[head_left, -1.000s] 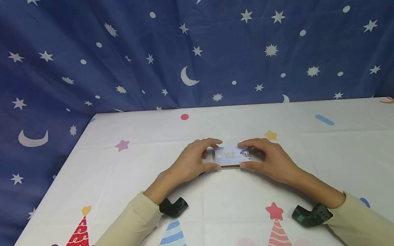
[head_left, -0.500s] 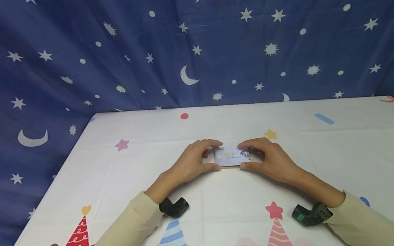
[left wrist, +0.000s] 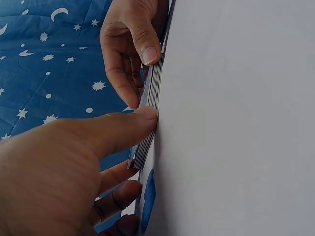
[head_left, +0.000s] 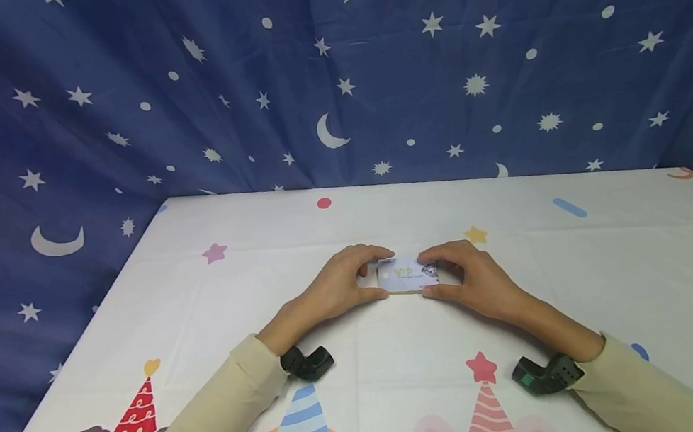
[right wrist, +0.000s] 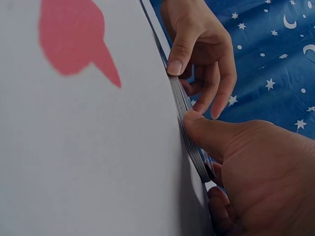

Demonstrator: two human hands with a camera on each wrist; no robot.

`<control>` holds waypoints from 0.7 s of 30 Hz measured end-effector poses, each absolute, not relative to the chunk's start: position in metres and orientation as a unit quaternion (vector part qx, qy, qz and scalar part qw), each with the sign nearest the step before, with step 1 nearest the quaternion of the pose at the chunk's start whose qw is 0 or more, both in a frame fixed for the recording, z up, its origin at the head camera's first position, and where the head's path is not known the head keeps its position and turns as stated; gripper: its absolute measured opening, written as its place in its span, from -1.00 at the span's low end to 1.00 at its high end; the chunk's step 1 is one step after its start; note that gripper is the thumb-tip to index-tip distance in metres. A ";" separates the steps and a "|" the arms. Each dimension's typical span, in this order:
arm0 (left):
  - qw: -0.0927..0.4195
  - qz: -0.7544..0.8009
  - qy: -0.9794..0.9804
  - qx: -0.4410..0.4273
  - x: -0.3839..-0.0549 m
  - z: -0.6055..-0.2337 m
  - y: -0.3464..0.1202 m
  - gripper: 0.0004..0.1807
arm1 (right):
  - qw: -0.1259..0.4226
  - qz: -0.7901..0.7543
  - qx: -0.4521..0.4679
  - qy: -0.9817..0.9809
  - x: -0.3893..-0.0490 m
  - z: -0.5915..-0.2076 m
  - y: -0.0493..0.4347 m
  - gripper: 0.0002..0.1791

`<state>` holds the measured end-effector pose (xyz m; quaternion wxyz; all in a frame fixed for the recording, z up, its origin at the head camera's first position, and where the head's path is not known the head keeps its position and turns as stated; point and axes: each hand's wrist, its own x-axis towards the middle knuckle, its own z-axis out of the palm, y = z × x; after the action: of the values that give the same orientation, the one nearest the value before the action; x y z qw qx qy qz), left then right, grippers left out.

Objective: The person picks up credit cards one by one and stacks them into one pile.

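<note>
A small stack of cards point(head_left: 407, 282) lies at the middle of the table, its white top card printed "VIP" in yellow with a dark picture at the right end. Its layered edges point(left wrist: 155, 83) show side-on in the left wrist view. My left hand point(head_left: 337, 287) grips the stack's left end, thumb on the near long edge, fingers at the far edge. At the other end my right hand point(head_left: 483, 279) pinches it the same way. In the right wrist view both thumbs press the layered near side point(right wrist: 196, 157). The far side of the stack is largely hidden.
A white tablecloth point(head_left: 258, 233) with printed stars, a heart and party-hat animals covers the table. Behind it hangs a blue curtain point(head_left: 226, 58) with moons and stars. Black wrist devices point(head_left: 307, 364) sit under both forearms.
Both hands stay almost in place around the stack. The brownish strip below the top card's near edge has become thinner and paler.
</note>
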<state>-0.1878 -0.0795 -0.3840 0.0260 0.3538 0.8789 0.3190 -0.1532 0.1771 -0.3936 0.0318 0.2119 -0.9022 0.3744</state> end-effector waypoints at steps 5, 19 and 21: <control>0.024 0.315 0.880 0.355 -0.188 -0.385 -0.080 -0.36 | 0.030 0.374 0.213 -0.902 -0.154 -0.394 0.177 -0.45; 0.032 0.317 0.879 0.353 -0.188 -0.384 -0.080 -0.33 | 0.027 0.365 0.217 -0.905 -0.155 -0.395 0.178 -0.44; 0.031 0.318 0.879 0.353 -0.189 -0.384 -0.080 -0.32 | 0.026 0.366 0.219 -0.904 -0.155 -0.395 0.178 -0.44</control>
<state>-0.1885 -0.0802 -0.3844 0.0308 0.3534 0.8791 0.3184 -0.1554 0.1778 -0.3950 0.0265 0.2192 -0.9042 0.3657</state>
